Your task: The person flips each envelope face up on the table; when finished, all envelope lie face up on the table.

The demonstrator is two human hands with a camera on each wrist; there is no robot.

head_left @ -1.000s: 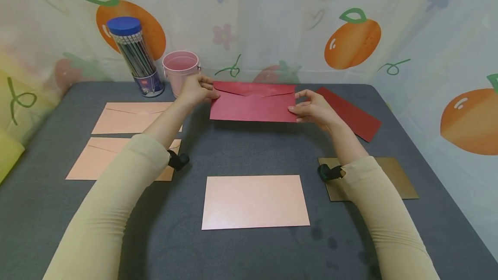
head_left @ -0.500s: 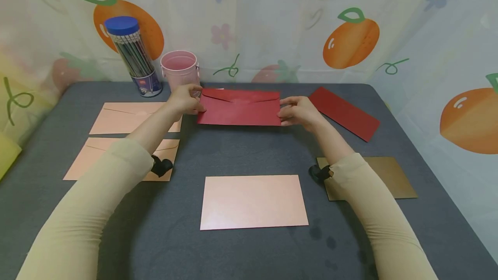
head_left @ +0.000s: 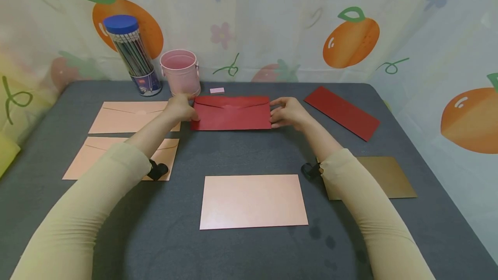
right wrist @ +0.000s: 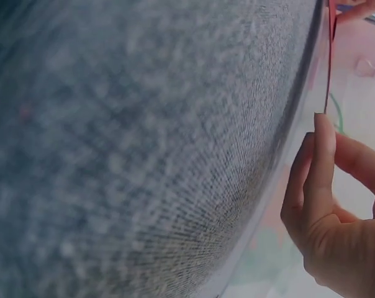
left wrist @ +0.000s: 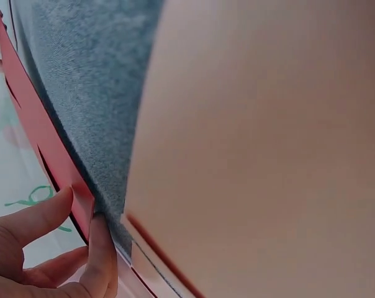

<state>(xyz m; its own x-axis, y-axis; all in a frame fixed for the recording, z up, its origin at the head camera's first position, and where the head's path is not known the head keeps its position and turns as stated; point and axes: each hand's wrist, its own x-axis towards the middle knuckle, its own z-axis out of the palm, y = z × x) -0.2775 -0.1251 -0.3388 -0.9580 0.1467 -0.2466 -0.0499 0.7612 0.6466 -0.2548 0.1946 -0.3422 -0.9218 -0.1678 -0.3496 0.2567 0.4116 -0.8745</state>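
Observation:
A red envelope (head_left: 232,116) with its flap facing up lies across the back of the table, low over the surface. My left hand (head_left: 180,108) pinches its left end between thumb and fingers, as the left wrist view shows of the envelope's corner (left wrist: 81,202). At the opposite end my right hand (head_left: 287,113) holds the right edge by the fingertips; the right wrist view catches the envelope edge-on (right wrist: 329,68). Two peach envelopes (head_left: 124,116) lie one before the other at left, partly hidden by the left arm. Front centre is a plain peach envelope (head_left: 253,202).
A red envelope (head_left: 342,113) lies slanted at back right, and a gold envelope (head_left: 383,176) sits partly under the right forearm. Behind the left hand stand a pink bucket (head_left: 180,72) and a blue-lidded tub of pencils (head_left: 134,55). A small pink block (head_left: 217,90) is near the back edge.
Both hands have brought the red envelope leftward and down toward the table, nearer to me. The small pink block behind it has come into view.

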